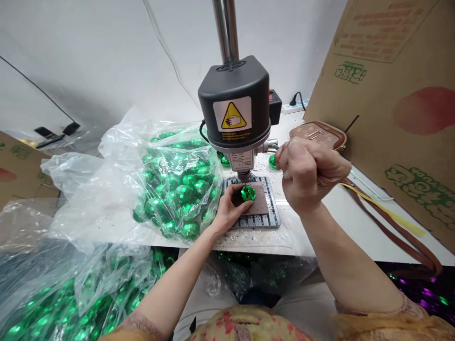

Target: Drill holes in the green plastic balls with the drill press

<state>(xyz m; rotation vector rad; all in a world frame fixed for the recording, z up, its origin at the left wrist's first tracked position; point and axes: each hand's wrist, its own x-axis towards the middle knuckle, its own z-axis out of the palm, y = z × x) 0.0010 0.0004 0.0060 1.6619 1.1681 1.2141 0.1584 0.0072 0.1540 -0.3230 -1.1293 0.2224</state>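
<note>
A small bench drill press (232, 104) stands in front of me. Thumb and fingers of my left hand (231, 206) close round the sides of a shiny green faceted ball (248, 192), right below the chuck (244, 176). The ball rests on a brownish square board (261, 204) over the slotted metal base (273, 219). My right hand (307, 173) is a raised fist beside the press head, at the silver lever hub (267, 145); the lever inside the fist is mostly hidden. Another green ball (273, 161) shows just behind my right fingers.
A clear plastic bag of green balls (181, 189) lies left of the press. More bagged green balls (117, 284) are below the table edge. At right are a brown pouch (316, 132), a strap (398, 237) and a large cardboard box (398, 109). Dark shavings dot the tabletop.
</note>
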